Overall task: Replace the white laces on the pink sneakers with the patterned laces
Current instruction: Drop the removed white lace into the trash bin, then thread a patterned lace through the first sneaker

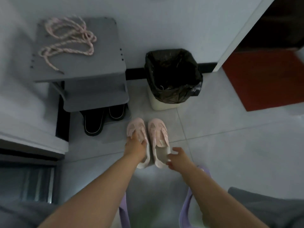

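Hands at the pink sneakers [157,134]
A gray shelf [102,63] stands far up-left of the hands — patterned laces [74,40] lie on top. The left hand [135,146] rests flat on one shoe; the right hand [179,157], fingers spread, holds nothing by the other's heel.

Pale tiled floor [213,137] and white wall [164,22] in dim, bluish light.
A grey tiered rack [98,66] stands far left, black slippers [93,124] beneath; a black-lined bin [162,105] beside it; possibly a red mat [263,76] far right.
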Action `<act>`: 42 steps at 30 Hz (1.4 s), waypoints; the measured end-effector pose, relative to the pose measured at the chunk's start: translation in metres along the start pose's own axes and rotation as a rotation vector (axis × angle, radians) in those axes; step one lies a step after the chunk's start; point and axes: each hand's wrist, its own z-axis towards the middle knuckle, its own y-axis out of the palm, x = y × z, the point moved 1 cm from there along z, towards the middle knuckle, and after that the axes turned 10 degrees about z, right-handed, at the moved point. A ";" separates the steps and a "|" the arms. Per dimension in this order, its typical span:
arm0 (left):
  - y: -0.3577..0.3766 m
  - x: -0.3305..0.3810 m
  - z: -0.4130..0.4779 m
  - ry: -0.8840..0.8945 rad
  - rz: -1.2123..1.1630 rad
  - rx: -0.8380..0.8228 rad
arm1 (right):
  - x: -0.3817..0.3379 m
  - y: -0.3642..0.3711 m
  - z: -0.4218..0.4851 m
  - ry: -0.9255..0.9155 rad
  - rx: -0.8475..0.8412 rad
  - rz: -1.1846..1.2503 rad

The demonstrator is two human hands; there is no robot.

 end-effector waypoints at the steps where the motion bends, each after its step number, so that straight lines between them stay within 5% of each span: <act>1: -0.012 0.007 -0.010 0.042 -0.070 0.010 | -0.016 0.001 -0.011 -0.051 -0.020 -0.008; 10: -0.087 0.040 -0.098 0.338 -0.216 0.062 | -0.086 0.023 -0.126 -0.425 -0.265 -0.129; 15: -0.077 0.040 -0.115 0.406 -0.353 0.064 | -0.067 0.035 -0.135 -0.550 -0.211 -0.185; 33: -0.070 0.050 -0.093 0.422 -0.285 0.076 | -0.067 0.019 -0.131 -0.445 -0.303 0.020; 38: -0.149 0.061 -0.063 0.476 -0.308 0.463 | -0.081 0.024 -0.136 -0.357 -0.322 0.181; 42: -0.209 0.049 -0.037 0.489 -0.094 0.825 | -0.083 0.030 -0.132 -0.309 -0.309 0.279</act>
